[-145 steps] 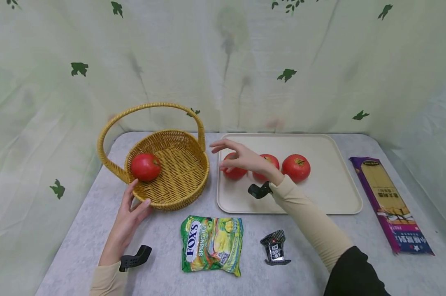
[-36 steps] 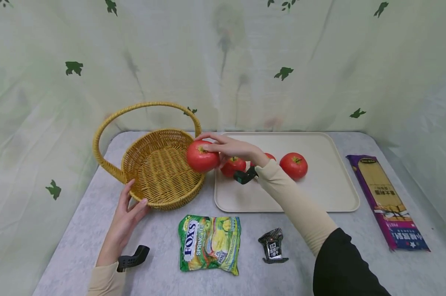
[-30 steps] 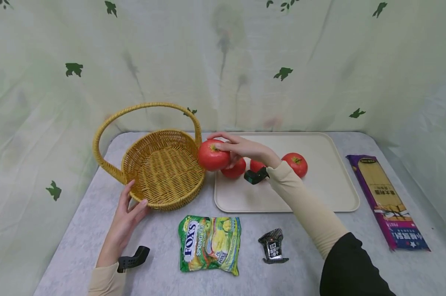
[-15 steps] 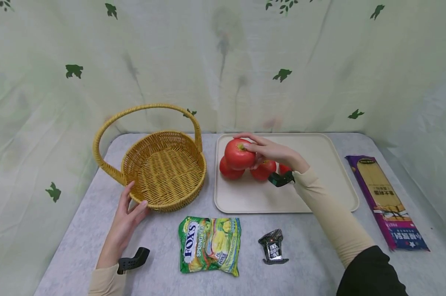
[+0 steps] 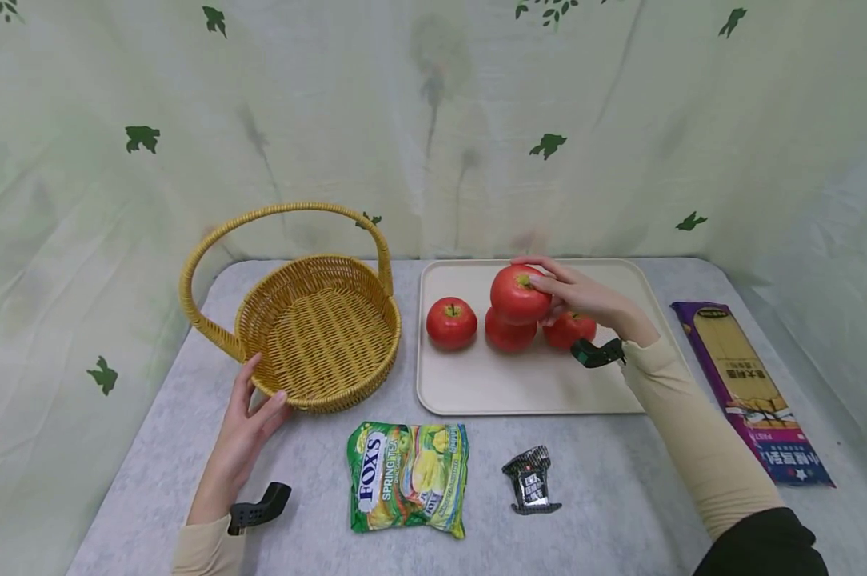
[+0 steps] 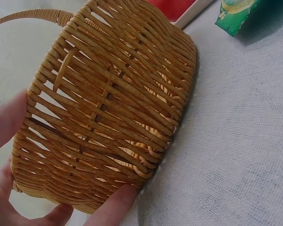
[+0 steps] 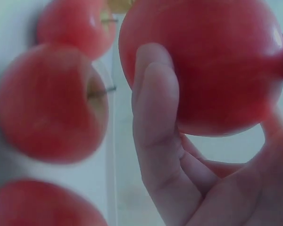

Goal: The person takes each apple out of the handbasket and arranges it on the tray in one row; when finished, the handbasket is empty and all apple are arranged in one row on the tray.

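Note:
My right hand (image 5: 573, 298) grips a red apple (image 5: 517, 294) between fingers and thumb, raised above the cream tray (image 5: 621, 388). In the right wrist view the held apple (image 7: 203, 66) fills the upper right, with my fingers curled against its side. Three other red apples lie in a row on the tray: the left apple (image 5: 451, 323), the middle apple (image 5: 509, 334), partly behind the held one, and the right apple (image 5: 569, 330), partly covered by my hand. My left hand (image 5: 242, 432) rests spread against the near-left side of the yellow wicker basket (image 6: 104, 103), fingertips at its rim and outer wall.
A green Fox's candy bag (image 5: 409, 478) lies in front of the basket and tray. To its right is a small black packet (image 5: 533, 480). A long purple pasta pack (image 5: 753, 392) lies at the table's right side. The basket's tall handle (image 5: 289, 208) arches over it.
An apple lying in the basket 4.8 s ago is now in my right hand. Over the last second that hand has carried it rightward from the basket's edge across the tray. My left hand stays put.

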{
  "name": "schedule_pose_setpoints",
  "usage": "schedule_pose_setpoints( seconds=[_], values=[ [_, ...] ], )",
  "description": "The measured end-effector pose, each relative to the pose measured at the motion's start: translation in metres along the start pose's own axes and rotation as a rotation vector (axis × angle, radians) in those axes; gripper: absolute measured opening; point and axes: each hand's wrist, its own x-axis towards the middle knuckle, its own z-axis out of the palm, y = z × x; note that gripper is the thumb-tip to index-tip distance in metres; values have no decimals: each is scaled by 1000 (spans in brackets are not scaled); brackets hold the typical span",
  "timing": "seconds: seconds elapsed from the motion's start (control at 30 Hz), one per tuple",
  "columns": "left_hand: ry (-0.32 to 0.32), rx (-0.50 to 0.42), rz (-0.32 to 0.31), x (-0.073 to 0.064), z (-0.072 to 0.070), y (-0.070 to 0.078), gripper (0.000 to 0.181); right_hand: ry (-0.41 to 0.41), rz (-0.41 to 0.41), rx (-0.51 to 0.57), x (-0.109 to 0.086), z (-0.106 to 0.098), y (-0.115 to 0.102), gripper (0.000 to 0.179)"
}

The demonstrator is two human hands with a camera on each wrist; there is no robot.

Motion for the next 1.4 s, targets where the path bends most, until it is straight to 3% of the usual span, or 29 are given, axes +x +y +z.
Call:
schedule_pose_setpoints(
  seconds=[0.47,0.93,1.13,1.4],
  values=[
    [0,5,-5,2,0,0,73,129,37,0,-54,-39,21,56],
    [4,22,-17,0,0,1,73,265,162,16,-104,-70,65,56],
    [5,23,-23,0,1,2,73,311,187,25,-114,-73,87,51],
    [2,26,-27,0,1,3,73,313,181,-14,-113,-71,106,60]
  ],
)
